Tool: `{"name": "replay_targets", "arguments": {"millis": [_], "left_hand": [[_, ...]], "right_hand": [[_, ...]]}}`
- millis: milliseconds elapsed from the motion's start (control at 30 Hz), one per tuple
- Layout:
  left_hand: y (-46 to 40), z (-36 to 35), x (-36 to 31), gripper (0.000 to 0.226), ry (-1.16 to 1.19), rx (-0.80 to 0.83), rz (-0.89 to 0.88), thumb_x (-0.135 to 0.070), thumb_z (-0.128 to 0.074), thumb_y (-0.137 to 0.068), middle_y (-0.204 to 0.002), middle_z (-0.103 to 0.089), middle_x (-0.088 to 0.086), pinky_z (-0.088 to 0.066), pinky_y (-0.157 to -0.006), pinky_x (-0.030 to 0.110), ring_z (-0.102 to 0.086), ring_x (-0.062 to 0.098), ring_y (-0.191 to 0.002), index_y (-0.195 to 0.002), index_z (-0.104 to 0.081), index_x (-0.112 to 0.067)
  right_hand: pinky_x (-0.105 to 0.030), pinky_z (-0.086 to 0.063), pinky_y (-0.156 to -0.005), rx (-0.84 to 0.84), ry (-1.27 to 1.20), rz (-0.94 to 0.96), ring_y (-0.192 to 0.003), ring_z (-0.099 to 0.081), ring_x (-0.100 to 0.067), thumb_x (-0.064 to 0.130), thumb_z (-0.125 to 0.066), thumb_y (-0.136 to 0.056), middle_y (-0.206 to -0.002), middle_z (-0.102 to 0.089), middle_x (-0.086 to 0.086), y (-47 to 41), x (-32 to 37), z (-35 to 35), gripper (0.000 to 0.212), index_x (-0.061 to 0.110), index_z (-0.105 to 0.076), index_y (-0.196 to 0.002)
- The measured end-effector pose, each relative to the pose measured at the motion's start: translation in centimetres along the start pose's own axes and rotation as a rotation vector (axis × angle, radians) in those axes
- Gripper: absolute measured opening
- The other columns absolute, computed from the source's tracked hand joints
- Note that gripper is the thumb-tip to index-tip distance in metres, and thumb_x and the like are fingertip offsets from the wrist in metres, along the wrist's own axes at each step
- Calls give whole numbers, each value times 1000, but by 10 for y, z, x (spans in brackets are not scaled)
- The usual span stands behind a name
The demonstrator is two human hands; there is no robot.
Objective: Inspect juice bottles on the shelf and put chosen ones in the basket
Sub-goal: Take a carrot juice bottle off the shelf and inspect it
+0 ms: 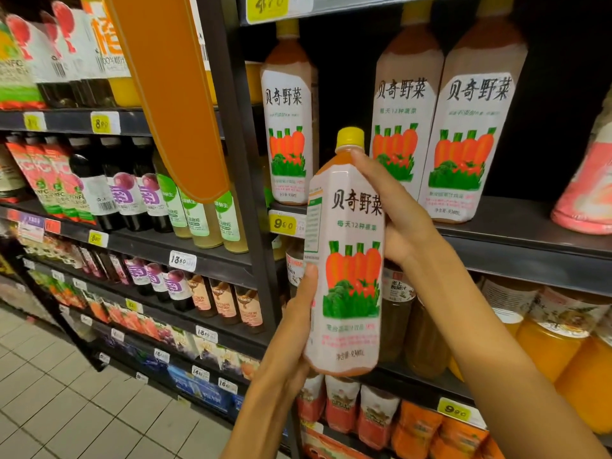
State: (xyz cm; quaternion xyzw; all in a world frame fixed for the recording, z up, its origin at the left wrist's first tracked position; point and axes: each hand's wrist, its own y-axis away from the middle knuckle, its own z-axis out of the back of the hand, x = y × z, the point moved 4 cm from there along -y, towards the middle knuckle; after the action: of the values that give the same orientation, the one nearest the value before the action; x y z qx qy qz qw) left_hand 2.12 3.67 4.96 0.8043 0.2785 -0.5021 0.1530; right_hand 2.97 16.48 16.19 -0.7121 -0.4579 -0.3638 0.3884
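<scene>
Supermarket shelving (516,240) of dark metal fills the view, stocked row on row with drinks, above a pale tiled floor (66,402) at the near left. An orange hanging sign (172,94) slants down across the upper left bays, in front of cartons and dark bottles with purple labels. On the right bay's upper shelf stand three tall carrot juice bottles (400,127), white-labelled with pictures of carrots and greens and topped by yellow caps; two stand side by side touching, the third stands apart to their left. A pink-wrapped bottle (586,190) leans at the far right edge. Below that shelf sit jars of orange drink (549,349) and, lower still, pink and orange pouches (374,415).

Out in front of the shelf, clear of it, the held juice bottle (347,260) of the same carrot kind stands almost upright with its label toward the camera. The right hand (397,213) wraps around its upper part just under the neck, fingers curled behind and thumb on the shoulder. The left hand (294,326) grips its lower part from the left side, thumb pressed along the label's edge and palm cupping the base. Yellow price tags (283,223) are clipped along the shelf edges.
</scene>
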Motion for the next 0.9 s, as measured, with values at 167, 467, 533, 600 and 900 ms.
{"name": "replay_targets", "arguments": {"millis": [167,467,533,600,900], "left_hand": [[0,9,8,51,81,-75,13,-63,-67,-61,-77,-75,-7,-57,-56,23,-72,6,-71,-95,-67,-25],[7,5,-4,55,-31,-7,42,-64,-53,-78,-115,-67,14,-58,-68,27,-72,17,-87,-113,-68,-24],[6,6,-12,51,-107,4,-11,-67,-47,-76,-117,-68,3,-56,-73,23,-68,14,-102,-111,-69,-37],[7,0,-16,59,-208,3,-27,-72,-48,-69,-112,-71,-1,-56,-74,24,-67,16,-103,-112,-67,-38],[5,-7,-19,45,-143,-11,-94,-63,-66,-66,-97,-75,5,-57,-71,28,-72,19,-84,-98,-74,-32]], "right_hand": [[-33,-57,-76,70,-57,69,-87,-70,-17,34,-56,-90,-88,-73,-1,-1,5,2,19,24,-71,-88],[-41,-53,-81,24,9,129,-79,-66,-22,32,-60,-76,-81,-69,-5,-4,4,-1,19,18,-67,-87],[-35,-56,-71,22,112,178,-74,-68,-18,31,-61,-77,-78,-70,-3,-1,8,1,20,16,-66,-90],[-32,-57,-68,24,218,240,-75,-69,-17,28,-62,-79,-79,-72,-2,2,11,-1,20,14,-67,-94],[-32,-55,-89,235,156,111,-97,-69,-8,42,-63,-89,-97,-75,7,0,7,-5,16,35,-77,-92]]}}
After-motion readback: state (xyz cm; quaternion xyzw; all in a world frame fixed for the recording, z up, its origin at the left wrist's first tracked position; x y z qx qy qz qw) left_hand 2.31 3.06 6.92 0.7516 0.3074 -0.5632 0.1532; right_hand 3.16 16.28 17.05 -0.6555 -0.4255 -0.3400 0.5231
